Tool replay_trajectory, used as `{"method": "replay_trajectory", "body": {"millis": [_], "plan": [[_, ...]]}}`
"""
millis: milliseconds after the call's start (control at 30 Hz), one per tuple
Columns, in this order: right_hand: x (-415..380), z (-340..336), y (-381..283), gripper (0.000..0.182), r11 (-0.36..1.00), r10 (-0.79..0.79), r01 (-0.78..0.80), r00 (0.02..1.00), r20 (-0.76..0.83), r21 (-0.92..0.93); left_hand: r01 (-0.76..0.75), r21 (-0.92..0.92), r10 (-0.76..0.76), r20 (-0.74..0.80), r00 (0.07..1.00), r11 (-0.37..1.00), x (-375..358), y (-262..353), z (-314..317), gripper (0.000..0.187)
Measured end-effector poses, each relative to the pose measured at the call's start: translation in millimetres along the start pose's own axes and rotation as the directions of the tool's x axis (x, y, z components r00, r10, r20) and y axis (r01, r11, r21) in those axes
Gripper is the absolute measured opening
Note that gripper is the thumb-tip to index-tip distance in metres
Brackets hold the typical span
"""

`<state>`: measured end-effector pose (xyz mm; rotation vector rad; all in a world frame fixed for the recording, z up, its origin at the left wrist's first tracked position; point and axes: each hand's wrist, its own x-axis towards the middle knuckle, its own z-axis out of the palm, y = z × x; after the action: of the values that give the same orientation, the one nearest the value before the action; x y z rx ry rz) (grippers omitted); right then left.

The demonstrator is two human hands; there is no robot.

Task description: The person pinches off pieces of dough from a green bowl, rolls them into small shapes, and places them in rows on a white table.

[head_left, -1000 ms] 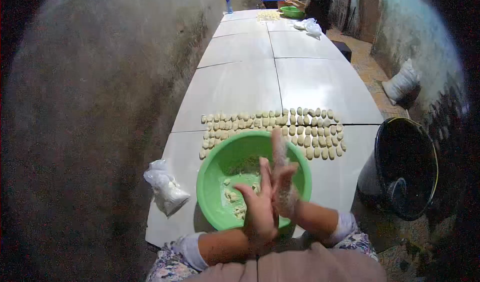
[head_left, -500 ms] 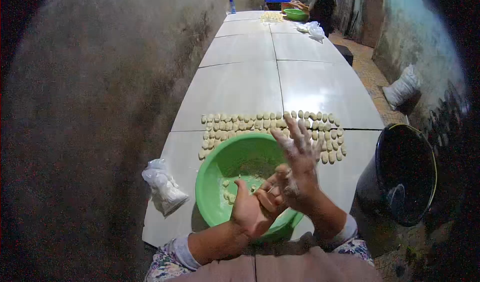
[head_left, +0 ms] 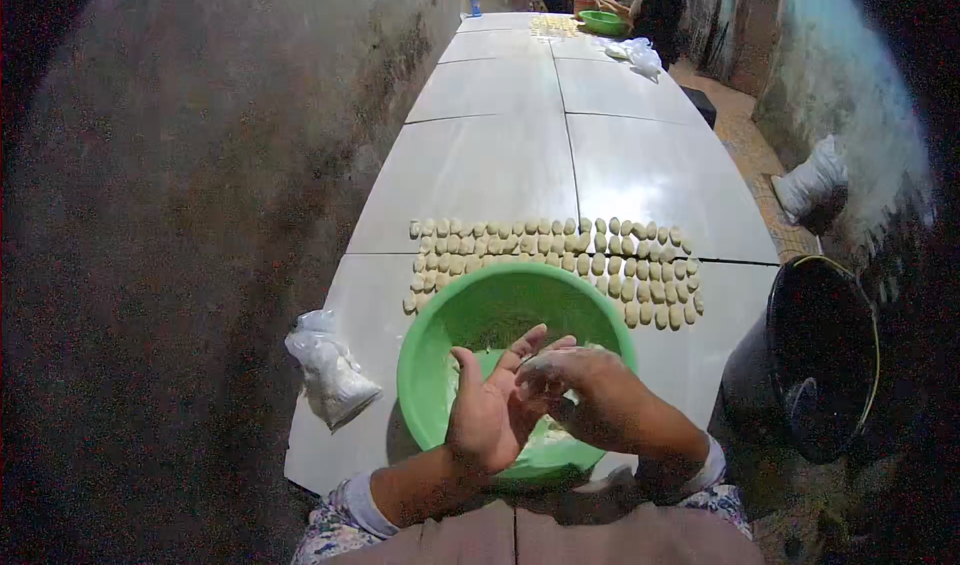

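Observation:
My left hand (head_left: 490, 410) is palm up over the green basin (head_left: 414, 395), its thumb and fingers stretched apart. Reaching across from the right, my right hand (head_left: 585, 380) is dusted with white powder and bent down onto the fingers of my left hand. Its fingertips are hidden, so whether anything lies between the two hands does not show. Some whitish bits are partly visible inside the basin below. Just beyond it, small oval dough pieces (head_left: 656, 291) lie in several rows on the white tiled table (head_left: 490, 170).
A plastic bag of white powder (head_left: 338, 380) rests at the table's left edge. A black bucket (head_left: 765, 365) stands at the right. At the far end are another person (head_left: 660, 13), a second green basin (head_left: 604, 23) and more small pieces (head_left: 553, 27). A white sack (head_left: 812, 180) leans by the right wall.
My right hand was raised with fingers spread upward; it has turned over and come down across my left fingers. My left hand stays palm up. The view has shifted slightly.

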<state>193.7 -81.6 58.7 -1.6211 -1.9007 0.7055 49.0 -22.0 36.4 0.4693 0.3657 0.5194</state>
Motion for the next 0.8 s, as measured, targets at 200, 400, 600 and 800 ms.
{"method": "replay_trajectory", "body": {"millis": [200,400,600,800], "plan": [[4,-3,8,0.028,0.958,-0.197,0.253,0.922,-0.334,0.134,-0.042,0.731,-0.048,0.102,0.994,0.681,-21,10,-21,0.068],[5,-8,4,0.023,0.948,-0.207,0.256,0.947,-0.244,0.189,-0.106,0.804,0.012,0.122,0.993,0.585,-25,16,-18,0.038],[5,5,10,0.037,0.955,-0.067,0.058,0.998,0.019,0.291,-0.135,0.911,0.084,0.111,0.99,0.39,-26,12,-11,0.036],[5,-1,3,0.028,0.882,-0.044,-0.025,0.99,0.137,0.471,-0.118,0.82,-0.067,0.187,0.98,0.56,-30,21,-19,0.05]]}}
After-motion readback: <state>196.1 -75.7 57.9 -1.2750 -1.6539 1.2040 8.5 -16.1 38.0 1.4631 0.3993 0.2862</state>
